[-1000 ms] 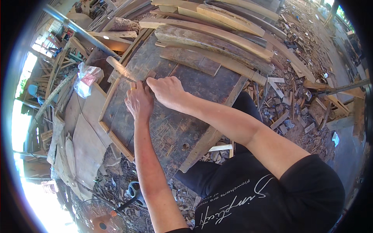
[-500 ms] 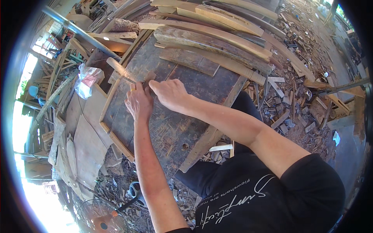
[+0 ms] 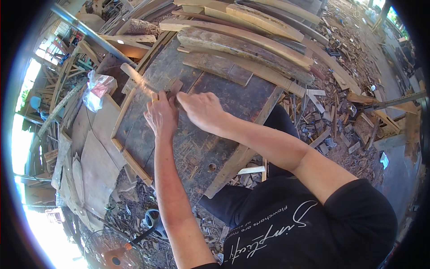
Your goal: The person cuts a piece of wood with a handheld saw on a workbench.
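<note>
My left hand has its fingers curled over a small brown wooden piece on a dark, scuffed board edged with strips. My right hand is closed against that piece, just right of the left one; what its fingers grip is hidden. A rounded wooden length, like a handle, lies up and left of my fingers, its near end unclear. Beyond my hands lies a short flat plank.
Long planks are stacked across the far side. A metal bar crosses upper left, near a plastic bag. Thin sheets lie left, a fan stands lower left, and wood scraps cover the ground at right.
My right hand has shifted slightly to the right and toward my body, its forearm with it. My left hand stays on the wooden piece with little movement.
</note>
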Motion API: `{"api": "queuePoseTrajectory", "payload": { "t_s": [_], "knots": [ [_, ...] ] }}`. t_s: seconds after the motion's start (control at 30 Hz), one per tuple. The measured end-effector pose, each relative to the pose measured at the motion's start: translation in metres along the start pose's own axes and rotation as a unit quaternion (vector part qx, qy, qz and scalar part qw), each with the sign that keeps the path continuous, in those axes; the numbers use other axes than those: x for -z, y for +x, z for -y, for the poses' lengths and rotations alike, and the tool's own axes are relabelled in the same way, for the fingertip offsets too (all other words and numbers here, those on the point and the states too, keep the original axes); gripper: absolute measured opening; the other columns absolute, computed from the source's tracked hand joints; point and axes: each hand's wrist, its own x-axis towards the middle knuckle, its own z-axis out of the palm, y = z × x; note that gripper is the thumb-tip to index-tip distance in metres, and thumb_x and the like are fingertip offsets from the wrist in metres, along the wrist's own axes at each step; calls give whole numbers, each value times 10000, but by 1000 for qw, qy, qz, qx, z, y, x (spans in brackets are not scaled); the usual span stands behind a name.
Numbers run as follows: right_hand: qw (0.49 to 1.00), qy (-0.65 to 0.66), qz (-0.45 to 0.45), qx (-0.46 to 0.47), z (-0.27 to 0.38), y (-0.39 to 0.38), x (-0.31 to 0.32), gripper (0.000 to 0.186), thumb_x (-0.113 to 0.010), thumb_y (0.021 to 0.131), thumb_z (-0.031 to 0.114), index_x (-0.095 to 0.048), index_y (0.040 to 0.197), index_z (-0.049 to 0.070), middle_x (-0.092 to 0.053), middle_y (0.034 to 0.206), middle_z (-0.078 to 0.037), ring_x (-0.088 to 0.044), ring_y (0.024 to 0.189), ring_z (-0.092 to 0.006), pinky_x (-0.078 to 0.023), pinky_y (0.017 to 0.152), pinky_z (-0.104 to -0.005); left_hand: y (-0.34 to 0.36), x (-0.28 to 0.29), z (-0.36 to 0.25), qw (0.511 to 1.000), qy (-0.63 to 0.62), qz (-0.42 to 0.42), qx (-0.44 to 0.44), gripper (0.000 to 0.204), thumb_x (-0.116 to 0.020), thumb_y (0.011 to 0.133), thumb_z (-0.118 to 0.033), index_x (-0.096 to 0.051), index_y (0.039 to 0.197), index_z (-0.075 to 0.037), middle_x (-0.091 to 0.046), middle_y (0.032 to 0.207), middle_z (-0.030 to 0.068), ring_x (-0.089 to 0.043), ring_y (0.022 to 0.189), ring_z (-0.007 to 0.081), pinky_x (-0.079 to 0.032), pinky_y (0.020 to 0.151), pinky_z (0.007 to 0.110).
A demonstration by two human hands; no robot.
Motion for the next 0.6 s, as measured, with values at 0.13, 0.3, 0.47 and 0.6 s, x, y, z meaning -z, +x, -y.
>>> {"api": "queuePoseTrajectory", "payload": {
  "t_s": [0.13, 0.3, 0.47, 0.6],
  "knots": [
    [997, 8, 65, -34, 1, -54, 35, 110, -485, 880, 71, -499, 988, 56, -668, 757, -162, -670, 741, -367, -492, 672, -485, 1, -2, 0, 1000, 5, -2, 4, 243, -540, 935, -258, -582, 1055, -51, -595, 1076, 144, -597, 970, 344, -458, 808, 490],
    [999, 2, 39, -28, -4, -26, 25, 78, -476, 887, 70, -507, 956, 51, -662, 742, -155, -668, 736, -365, -484, 651, -483, 1, -4, -3, 1000, -1, -7, -9, 232, -541, 931, -251, -585, 1042, -52, -598, 1054, 145, -597, 962, 351, -456, 809, 491],
    [1000, 17, -9, 2, -1, 10, 0, 66, -479, 888, 80, -514, 940, 63, -668, 752, -155, -675, 752, -356, -491, 641, -469, 1, -3, -3, 1000, 16, -7, 6, 218, -569, 908, -242, -594, 1058, -85, -596, 1068, 129, -603, 976, 342, -460, 807, 507],
    [996, 13, 69, -52, 4, -45, 28, 68, -485, 879, 81, -516, 938, 72, -667, 759, -156, -674, 788, -351, -495, 666, -464, -1, -6, 3, 1000, 8, -9, 20, 218, -551, 916, -257, -593, 1043, -84, -598, 1064, 128, -603, 973, 346, -455, 807, 509]
  ]
}}
